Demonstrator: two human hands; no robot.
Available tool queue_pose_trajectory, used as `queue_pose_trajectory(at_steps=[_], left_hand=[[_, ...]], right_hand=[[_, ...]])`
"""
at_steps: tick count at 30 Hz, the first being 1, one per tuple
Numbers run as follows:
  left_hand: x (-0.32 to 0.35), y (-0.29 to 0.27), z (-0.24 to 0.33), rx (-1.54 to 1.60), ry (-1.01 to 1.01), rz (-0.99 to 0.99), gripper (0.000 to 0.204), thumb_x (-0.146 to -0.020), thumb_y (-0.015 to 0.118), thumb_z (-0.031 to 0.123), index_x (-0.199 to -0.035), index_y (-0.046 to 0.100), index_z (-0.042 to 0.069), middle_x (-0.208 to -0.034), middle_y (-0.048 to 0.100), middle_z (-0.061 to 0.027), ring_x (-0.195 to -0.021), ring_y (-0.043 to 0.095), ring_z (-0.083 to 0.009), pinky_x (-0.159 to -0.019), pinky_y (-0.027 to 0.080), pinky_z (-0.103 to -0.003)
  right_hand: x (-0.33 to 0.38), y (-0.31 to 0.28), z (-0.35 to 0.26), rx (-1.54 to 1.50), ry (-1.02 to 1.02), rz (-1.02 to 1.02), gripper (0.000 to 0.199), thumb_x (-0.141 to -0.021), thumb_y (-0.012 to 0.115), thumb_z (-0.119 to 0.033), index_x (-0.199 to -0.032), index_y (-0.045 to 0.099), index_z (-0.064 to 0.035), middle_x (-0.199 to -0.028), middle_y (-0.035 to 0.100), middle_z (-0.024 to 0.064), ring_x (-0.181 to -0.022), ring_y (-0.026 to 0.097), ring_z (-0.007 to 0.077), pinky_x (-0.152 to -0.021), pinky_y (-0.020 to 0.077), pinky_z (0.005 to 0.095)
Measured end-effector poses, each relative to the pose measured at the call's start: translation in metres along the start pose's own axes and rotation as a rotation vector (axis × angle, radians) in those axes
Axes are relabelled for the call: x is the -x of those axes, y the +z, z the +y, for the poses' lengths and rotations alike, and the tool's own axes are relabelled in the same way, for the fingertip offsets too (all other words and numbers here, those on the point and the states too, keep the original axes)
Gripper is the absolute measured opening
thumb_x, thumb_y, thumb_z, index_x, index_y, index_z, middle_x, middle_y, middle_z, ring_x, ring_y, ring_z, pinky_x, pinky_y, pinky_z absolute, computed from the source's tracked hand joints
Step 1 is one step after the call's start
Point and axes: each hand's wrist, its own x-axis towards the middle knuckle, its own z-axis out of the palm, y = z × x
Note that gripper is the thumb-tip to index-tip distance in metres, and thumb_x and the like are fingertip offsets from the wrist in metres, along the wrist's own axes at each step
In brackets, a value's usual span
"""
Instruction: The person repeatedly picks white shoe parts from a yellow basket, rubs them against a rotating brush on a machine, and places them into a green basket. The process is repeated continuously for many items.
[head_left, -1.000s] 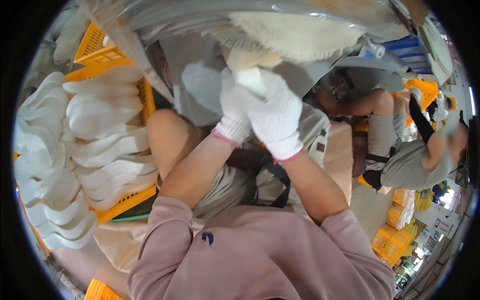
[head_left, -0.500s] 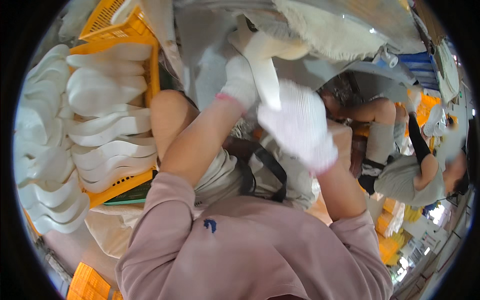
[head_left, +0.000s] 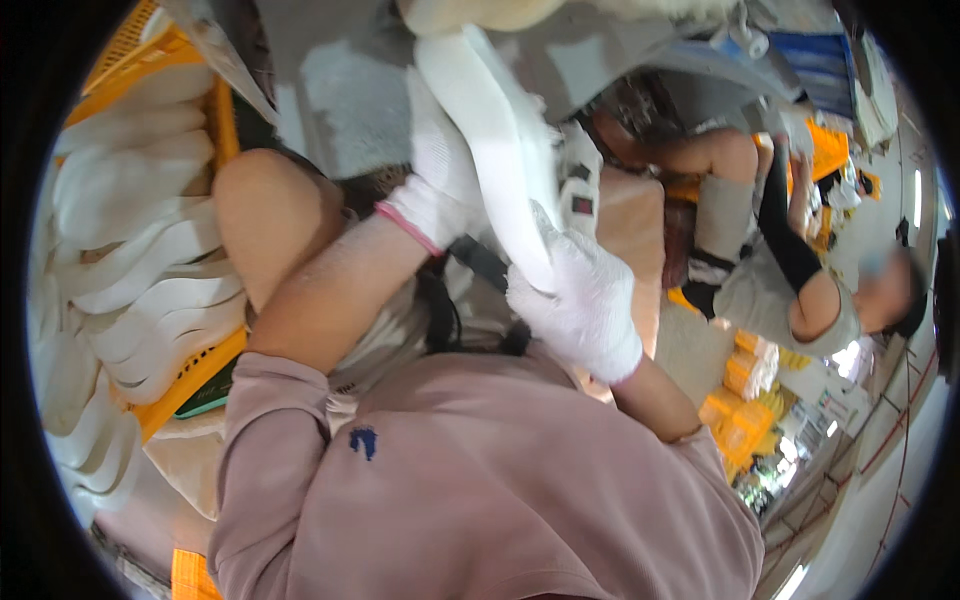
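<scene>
A white shoe sole [head_left: 492, 130] is held up on a slant in front of my body, its far end near the top of the view. My left hand [head_left: 440, 165], in a white knit glove with a pink cuff, grips its left side with the thumb along the edge. My right hand [head_left: 580, 300], gloved alike, is closed round the sole's near end. The fingers behind the sole are partly hidden. Just beyond the far end is a cream, rounded, soft-looking part [head_left: 480, 14].
At my left an orange crate [head_left: 222, 120] holds several stacked white soles [head_left: 135, 205]. Grey sheet surfaces [head_left: 340, 95] stand beyond my hands. Another person [head_left: 765, 290] sits at the right, near orange crates [head_left: 735, 430]. My bare knee [head_left: 275, 210] is beside the left crate.
Both hands have drawn the sole nearer, away from the cream part, and turned it so its long side shows. The view has shifted, and the crate appears farther left.
</scene>
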Motion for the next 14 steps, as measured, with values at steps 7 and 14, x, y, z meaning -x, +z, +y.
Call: queue_pose_trajectory(at_steps=[7, 14], left_hand=[[-0.017, 0.006, -0.005, -0.48, 0.346, 0.425, 0.066, -0.115, 0.038, 0.056, -0.155, 0.051, 0.004, -0.151, 0.06, -0.0145, -0.137, 0.058, -0.0297, -0.12, 0.044, -0.043], [-0.023, -0.033, 0.053, -0.864, 0.515, 0.242, 0.066, -0.113, 0.046, 0.056, -0.154, 0.051, 0.005, -0.155, 0.057, -0.0127, -0.146, 0.049, -0.0279, -0.125, 0.036, -0.039]], right_hand=[[0.021, 0.029, 0.054, -1.564, 0.539, 0.185, 0.046, -0.091, 0.072, -0.014, -0.132, 0.065, 0.006, -0.12, 0.074, 0.0117, -0.107, 0.073, 0.0204, -0.093, 0.0599, 0.0379], [-0.047, 0.033, 0.027, -1.612, 0.386, 0.051, 0.071, -0.081, 0.074, -0.006, -0.149, 0.057, 0.0064, -0.137, 0.071, 0.0199, -0.13, 0.068, 0.0332, -0.111, 0.0562, 0.0435]])
